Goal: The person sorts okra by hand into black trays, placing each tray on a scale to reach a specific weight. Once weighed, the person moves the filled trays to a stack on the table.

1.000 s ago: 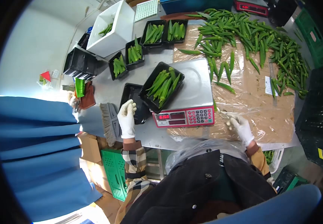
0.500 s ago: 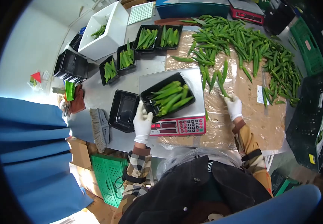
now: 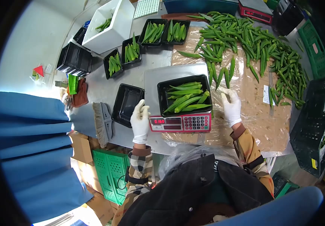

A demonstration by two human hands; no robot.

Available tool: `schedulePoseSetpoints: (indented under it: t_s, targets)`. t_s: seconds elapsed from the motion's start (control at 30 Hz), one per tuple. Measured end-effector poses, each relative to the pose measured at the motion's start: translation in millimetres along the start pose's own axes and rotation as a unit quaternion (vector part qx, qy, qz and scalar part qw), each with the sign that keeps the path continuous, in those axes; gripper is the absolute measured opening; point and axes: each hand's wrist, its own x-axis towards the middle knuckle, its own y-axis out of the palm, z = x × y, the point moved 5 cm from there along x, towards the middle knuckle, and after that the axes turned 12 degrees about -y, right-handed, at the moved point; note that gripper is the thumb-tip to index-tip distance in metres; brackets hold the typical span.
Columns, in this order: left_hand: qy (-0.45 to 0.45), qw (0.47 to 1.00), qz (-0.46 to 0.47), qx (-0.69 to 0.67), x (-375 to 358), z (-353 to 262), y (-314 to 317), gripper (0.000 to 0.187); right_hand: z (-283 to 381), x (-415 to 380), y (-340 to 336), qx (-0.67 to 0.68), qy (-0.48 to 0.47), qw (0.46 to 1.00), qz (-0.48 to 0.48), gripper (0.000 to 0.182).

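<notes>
A black tray (image 3: 163, 107) of green okra pods (image 3: 188, 98) sits on the metal platform (image 3: 153, 81) of a red scale (image 3: 180, 124), whose lit display seems to read 0.160. My left hand (image 3: 140, 121), in a white glove, is just left of the scale's keypad panel. Its fingers are slightly bent and apart, holding nothing. To the right of the tray, my gloved right hand (image 3: 231, 109) hovers over the plastic-covered cardboard (image 3: 251, 124), thumb and fingers spread. Several loose pods (image 3: 222, 71) lie beyond its fingertips. An unfilled black tray (image 3: 128, 105) rests beside my left hand.
A large okra heap (image 3: 252, 41) covers the back right. Several filled trays (image 3: 154, 33) stand at the back left, near a white foam box (image 3: 108, 28) and stacked black trays (image 3: 75, 59). A brush (image 3: 101, 124) lies left; dark crates (image 3: 313, 128) stand right.
The tray on the scale has turned from tilted to nearly square, and my left hand is off its edge. My right hand has come away from an okra pod and its fingers have spread.
</notes>
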Motion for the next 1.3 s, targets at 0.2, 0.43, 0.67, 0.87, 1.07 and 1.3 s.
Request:
schedulePoseSetpoints:
  t_s: [0.2, 0.43, 0.67, 0.87, 1.07, 1.3]
  targets:
    - [-0.003, 0.997, -0.028, -0.067, -6.2, -5.7, -21.3, 0.034, -48.8, -67.0, 31.2, -0.143, 0.175, 0.941, 0.251, 0.031]
    - [-0.018, 0.997, -0.025, -0.069, -9.0, -6.3, -14.3, 0.032, -63.6, -67.7, 34.1, -0.175, 0.213, 0.922, 0.272, 0.026]
    - [-0.035, 0.997, -0.006, -0.074, -7.9, 6.5, -14.7, 0.033, -50.7, -40.9, -16.6, 0.073, 0.24, 0.965, 0.073, 0.022]
    - [0.005, 0.997, 0.063, 0.039, -6.2, 8.5, 34.8, 0.036, 95.8, 32.1, 8.8, -0.023, -0.098, 0.989, 0.104, 0.035]
    - [-0.056, 0.987, 0.147, -0.017, 2.4, 12.4, 59.8, 0.022, 81.0, 8.3, -0.5, -0.028, -0.13, 0.99, 0.045, 0.036]
    - [-0.118, 0.968, 0.202, -0.091, 99.0, -26.2, 77.0, 0.017, -45.8, -125.3, -54.0, -0.017, 0.127, 0.992, 0.023, 0.018]
